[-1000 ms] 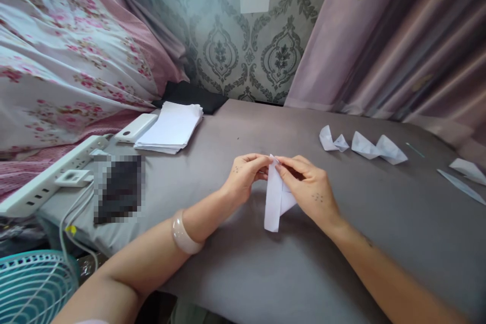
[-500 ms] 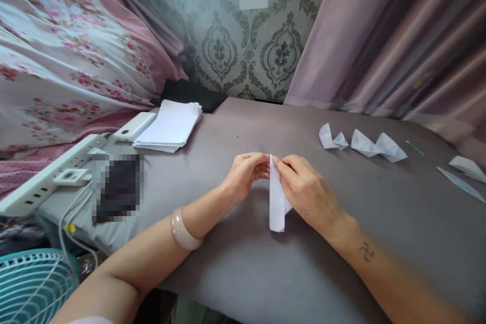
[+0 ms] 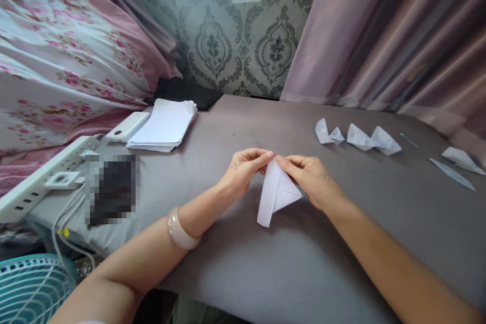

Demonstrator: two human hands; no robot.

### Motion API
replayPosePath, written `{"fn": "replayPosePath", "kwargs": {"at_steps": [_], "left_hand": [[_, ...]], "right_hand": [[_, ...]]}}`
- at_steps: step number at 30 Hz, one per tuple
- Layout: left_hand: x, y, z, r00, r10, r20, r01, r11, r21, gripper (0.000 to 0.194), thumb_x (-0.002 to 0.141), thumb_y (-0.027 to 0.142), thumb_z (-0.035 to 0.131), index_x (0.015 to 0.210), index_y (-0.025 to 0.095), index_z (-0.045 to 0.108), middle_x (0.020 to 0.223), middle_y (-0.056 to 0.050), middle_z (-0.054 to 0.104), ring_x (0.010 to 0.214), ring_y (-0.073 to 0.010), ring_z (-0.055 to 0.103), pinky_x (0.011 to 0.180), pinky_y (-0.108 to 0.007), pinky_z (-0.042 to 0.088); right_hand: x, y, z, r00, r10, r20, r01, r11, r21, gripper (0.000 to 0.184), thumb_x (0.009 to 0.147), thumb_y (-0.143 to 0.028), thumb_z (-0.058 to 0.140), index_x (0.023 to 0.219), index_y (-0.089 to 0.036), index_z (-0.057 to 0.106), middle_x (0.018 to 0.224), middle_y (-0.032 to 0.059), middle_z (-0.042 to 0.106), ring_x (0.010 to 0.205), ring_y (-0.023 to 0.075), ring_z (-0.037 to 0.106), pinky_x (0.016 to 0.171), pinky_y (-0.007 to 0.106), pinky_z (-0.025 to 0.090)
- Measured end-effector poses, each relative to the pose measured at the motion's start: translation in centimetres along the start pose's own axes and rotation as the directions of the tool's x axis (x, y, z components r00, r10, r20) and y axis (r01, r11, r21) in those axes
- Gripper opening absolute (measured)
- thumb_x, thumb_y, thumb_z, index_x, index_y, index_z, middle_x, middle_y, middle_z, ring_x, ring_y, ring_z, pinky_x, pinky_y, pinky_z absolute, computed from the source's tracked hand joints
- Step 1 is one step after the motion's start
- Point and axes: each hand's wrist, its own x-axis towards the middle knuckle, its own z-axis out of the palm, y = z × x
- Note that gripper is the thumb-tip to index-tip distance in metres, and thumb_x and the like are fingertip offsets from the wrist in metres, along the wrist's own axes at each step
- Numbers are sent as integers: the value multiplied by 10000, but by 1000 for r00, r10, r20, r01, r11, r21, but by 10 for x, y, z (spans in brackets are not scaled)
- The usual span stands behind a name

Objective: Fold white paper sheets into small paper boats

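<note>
A folded sheet of white paper hangs from my fingertips above the grey-covered table. It has a long narrow strip on its left and a creased triangular flap on its right. My left hand pinches the top tip between thumb and fingers. Right beside it, my right hand pinches the same tip from the other side. The fingers behind the paper are partly hidden.
Several folded paper pieces stand at the right, with more flat ones beyond. At the left are a stack of white paper, a white box-shaped device, a power strip, a blurred dark object and a fan.
The right-hand flap was mostly covered by my right hand and now shows. The paper's lower end has swung left. My right hand has turned, and the whole view has shifted slightly.
</note>
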Motion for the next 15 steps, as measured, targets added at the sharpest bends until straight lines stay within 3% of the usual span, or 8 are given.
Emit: {"fn": "replayPosePath", "kwargs": {"at_steps": [8, 15], "left_hand": [[0, -6, 0, 1000, 28, -13, -27, 999, 31, 234, 691, 337, 785, 685, 123, 691, 614, 0, 585, 562, -74, 480, 574, -235, 392], [-1, 0, 1, 998, -14, 56, 12, 999, 41, 195, 699, 281, 760, 767, 107, 704, 674, -22, 618, 618, -89, 535, 619, -239, 421]], "right_hand": [[-1, 3, 3, 998, -56, -5, 55, 998, -42, 315, 777, -460, 677, 845, -160, 745, 737, 42, 724, 647, 145, 617, 595, 255, 457], [-1, 2, -2, 983, -176, -52, 158, 957, -245, 265, 788, -426, 664, 797, -167, 718, 745, 29, 715, 661, 143, 597, 608, 257, 434]]}}
